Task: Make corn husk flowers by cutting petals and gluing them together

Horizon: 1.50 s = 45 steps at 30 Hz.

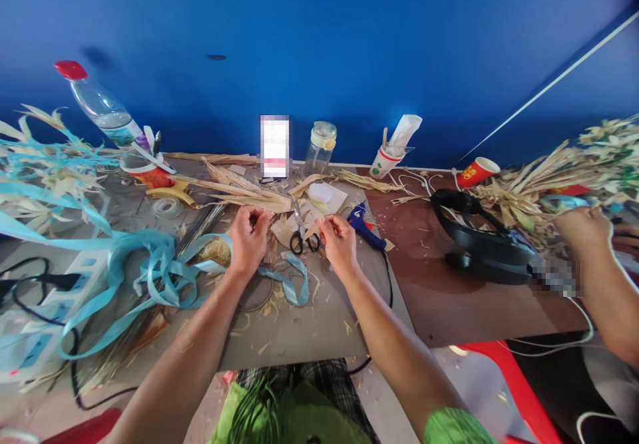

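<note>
My left hand (249, 236) is closed in a pinch over the grey work board. What its fingers hold, if anything, is too small to make out. A bundle of dried corn husks (254, 194) lies just beyond it. My right hand (338, 239) is closed too, its thumb and fingertips pinching a small pale husk piece (313, 231). Between my hands lie black-handled scissors (297, 234), blades pointing away from me. Just right of my right hand rests a blue glue gun (367, 227). A light blue ribbon (298, 284) curls on the board below the scissors.
Tangled ribbon (150, 271), thin wires and a white power strip (60, 311) cover the left side. A tilted bottle (102, 108), a glass jar (320, 148) and paper cups (387, 160) stand along the wall. Right are a black headset (479, 237) and another person's arm (594, 264).
</note>
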Each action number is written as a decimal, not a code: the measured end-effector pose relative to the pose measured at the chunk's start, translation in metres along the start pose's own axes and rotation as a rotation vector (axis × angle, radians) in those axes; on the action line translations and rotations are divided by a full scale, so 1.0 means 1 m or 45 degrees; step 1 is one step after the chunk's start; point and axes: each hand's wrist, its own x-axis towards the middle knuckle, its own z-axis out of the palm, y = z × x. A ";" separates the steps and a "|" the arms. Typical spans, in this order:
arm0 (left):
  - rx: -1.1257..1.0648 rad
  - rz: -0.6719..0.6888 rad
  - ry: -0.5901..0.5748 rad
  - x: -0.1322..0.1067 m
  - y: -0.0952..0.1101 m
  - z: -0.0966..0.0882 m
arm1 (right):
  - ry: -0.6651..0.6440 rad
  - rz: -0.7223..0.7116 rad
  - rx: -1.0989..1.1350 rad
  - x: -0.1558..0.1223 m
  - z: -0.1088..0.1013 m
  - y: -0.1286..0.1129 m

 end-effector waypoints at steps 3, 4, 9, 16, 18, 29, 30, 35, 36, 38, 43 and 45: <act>0.011 0.009 -0.113 -0.002 0.004 0.000 | -0.002 -0.002 -0.001 0.000 0.000 0.001; 0.021 0.016 -0.129 -0.002 0.004 0.000 | -0.005 -0.002 0.000 0.000 0.000 0.001; 0.055 0.027 -0.129 -0.001 -0.001 -0.002 | -0.021 0.010 -0.019 0.001 0.000 0.002; 0.147 -0.007 -0.117 0.007 -0.010 -0.001 | -0.008 0.011 0.026 0.002 0.000 0.003; 0.086 -0.011 -0.063 0.010 -0.012 -0.001 | -0.001 0.016 0.018 0.002 -0.001 0.003; 0.149 0.213 -0.370 0.004 0.004 -0.002 | 0.035 0.000 0.046 0.004 -0.003 -0.005; 0.143 0.242 -0.565 0.002 0.007 -0.001 | 0.041 0.002 0.043 0.004 -0.003 -0.005; 0.522 0.292 -1.338 -0.003 0.013 -0.004 | 0.057 -0.013 0.032 0.006 -0.004 -0.002; 0.643 0.288 -1.403 -0.003 0.013 -0.006 | 0.060 -0.017 0.035 0.006 -0.004 -0.002; 0.771 0.286 -1.483 -0.003 0.014 -0.008 | 0.064 -0.017 0.044 0.006 -0.004 -0.002; 0.648 0.349 -1.453 -0.002 0.015 -0.009 | 0.055 -0.016 0.045 0.005 -0.004 -0.004; 0.604 0.380 -1.477 -0.003 0.013 -0.008 | 0.053 -0.016 0.053 0.005 -0.004 -0.004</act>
